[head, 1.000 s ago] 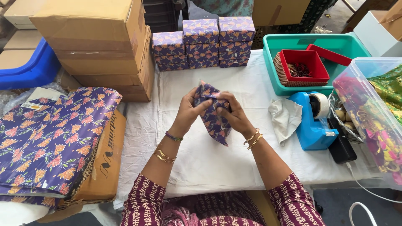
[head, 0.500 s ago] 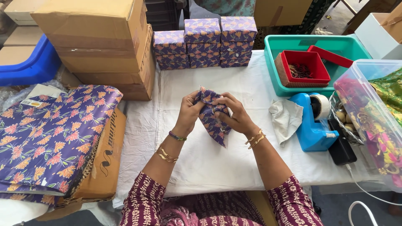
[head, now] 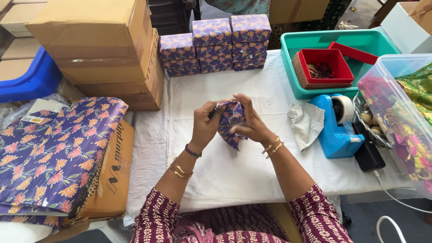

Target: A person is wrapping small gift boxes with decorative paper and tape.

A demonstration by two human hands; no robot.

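Both hands hold a small purple flower-patterned paper piece (head: 230, 128), folded and partly formed, above the white tablecloth (head: 234, 171). My left hand (head: 204, 126) grips its left side with the fingers curled over the top edge. My right hand (head: 249, 121) grips the right side, thumb pressed on the paper. A pointed corner of the paper hangs down between my wrists. Gold bangles ring both wrists.
Several finished purple patterned boxes (head: 215, 45) are stacked at the back. Cardboard cartons (head: 103, 49) stand back left; patterned paper sheets (head: 49, 153) lie on a carton at left. At right: a blue tape dispenser (head: 335, 123), grey cloth (head: 306, 123), teal tub (head: 337, 42) with red tray, clear bin (head: 400, 112).
The hands have drawn closer together and folded the paper tighter, so less of it hangs below them than a second ago.
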